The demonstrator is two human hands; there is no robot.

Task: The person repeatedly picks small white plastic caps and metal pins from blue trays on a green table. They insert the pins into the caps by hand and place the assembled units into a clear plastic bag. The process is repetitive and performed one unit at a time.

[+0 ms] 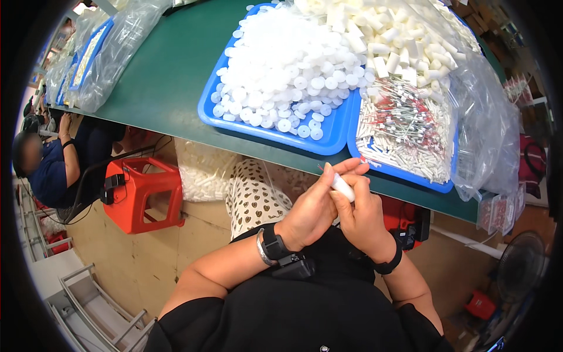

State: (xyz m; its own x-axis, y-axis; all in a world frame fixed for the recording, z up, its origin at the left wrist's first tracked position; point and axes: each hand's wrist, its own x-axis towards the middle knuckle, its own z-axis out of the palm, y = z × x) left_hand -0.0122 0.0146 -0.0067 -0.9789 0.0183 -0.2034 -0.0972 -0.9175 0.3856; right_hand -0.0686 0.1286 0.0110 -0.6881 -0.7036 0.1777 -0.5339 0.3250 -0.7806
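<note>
In front of my body, just off the table's near edge, a small white cylinder (343, 188) is held between both hands. My left hand (314, 214) is closed about its upper end, the thumb along one side and the fingers reaching behind it. A thin reddish bit shows by the left thumb, too small to name. My right hand (365, 220) pinches the cylinder's lower end between thumb and bent fingers. Closest to the hands is a blue tray (399, 173) of short white tubes (384, 154), with a heap of thin red-and-silver wired pieces (404, 114) on top.
Another blue tray (275, 136) holds a heap of translucent white discs (287, 64). Cream cylinders (404, 35) and clear plastic bags (489, 117) lie at the right of the green table (158, 76). A red stool (143, 196) and a seated person (53, 170) are at left; a fan (522, 264) stands right.
</note>
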